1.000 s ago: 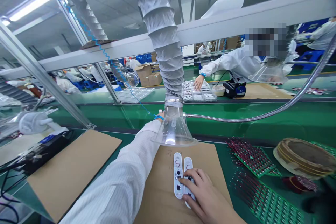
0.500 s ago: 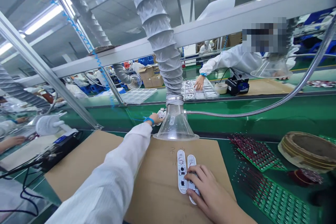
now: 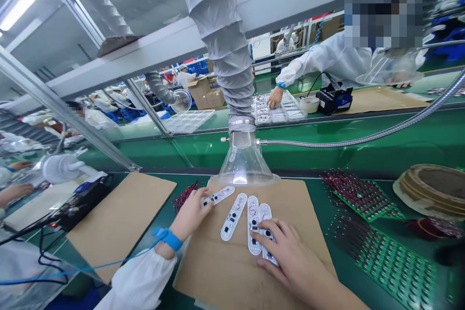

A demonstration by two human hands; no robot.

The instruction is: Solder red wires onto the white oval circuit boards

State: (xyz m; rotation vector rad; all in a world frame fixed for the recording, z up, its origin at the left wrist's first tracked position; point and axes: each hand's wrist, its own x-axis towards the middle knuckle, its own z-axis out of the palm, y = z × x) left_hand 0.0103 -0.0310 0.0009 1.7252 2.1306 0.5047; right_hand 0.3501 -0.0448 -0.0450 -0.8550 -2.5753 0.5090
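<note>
Several white oblong plastic shells with small circuit boards lie on a brown cardboard mat (image 3: 225, 271) under a clear funnel-shaped fume hood (image 3: 244, 164). My left hand (image 3: 191, 213), with a blue wrist strap, pinches the end of the leftmost shell (image 3: 220, 196). A second shell (image 3: 233, 210) lies loose beside it. My right hand (image 3: 290, 259) rests with spread fingers flat on the two right shells (image 3: 254, 225), pressing them onto the mat.
Green circuit-board panels with red leads (image 3: 363, 198) lie at right, beside a brown solder reel (image 3: 432, 191). A second cardboard sheet (image 3: 121, 220), a black unit and small fan (image 3: 60, 168) stand at left. Beyond the green conveyor (image 3: 327, 150) a person in white reaches into a parts tray (image 3: 279, 111).
My left hand has come back from the conveyor behind the hood with two more shells and set them on the mat. The right hand has stayed on its two shells.
</note>
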